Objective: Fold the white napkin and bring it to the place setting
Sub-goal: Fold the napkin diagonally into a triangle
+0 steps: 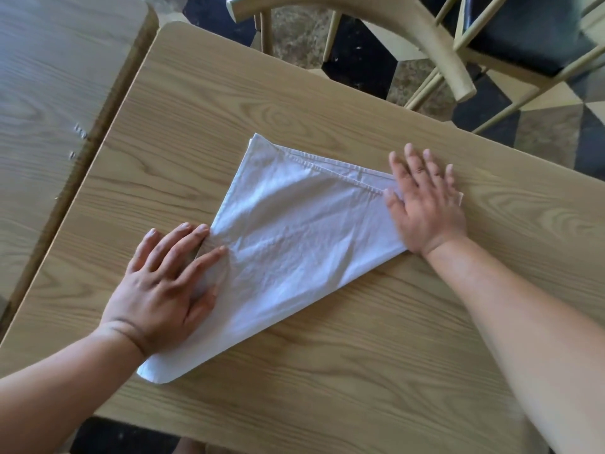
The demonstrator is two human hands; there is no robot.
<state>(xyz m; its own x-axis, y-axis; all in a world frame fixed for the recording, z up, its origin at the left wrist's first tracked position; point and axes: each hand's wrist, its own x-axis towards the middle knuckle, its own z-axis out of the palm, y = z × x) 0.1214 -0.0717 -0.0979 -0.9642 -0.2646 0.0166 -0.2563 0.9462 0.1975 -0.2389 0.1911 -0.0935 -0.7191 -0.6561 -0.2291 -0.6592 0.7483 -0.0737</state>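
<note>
The white napkin lies folded into a triangle on the wooden table, its long fold running from lower left to upper right. My left hand rests flat, fingers spread, on the napkin's lower left part. My right hand presses flat on the right corner, fingers apart. Neither hand grips the cloth. A hemmed edge shows along the top right side. No place setting is in view.
A second wooden table stands to the left, separated by a narrow gap. A pale wooden chair with a dark seat stands beyond the far edge on a patterned tile floor.
</note>
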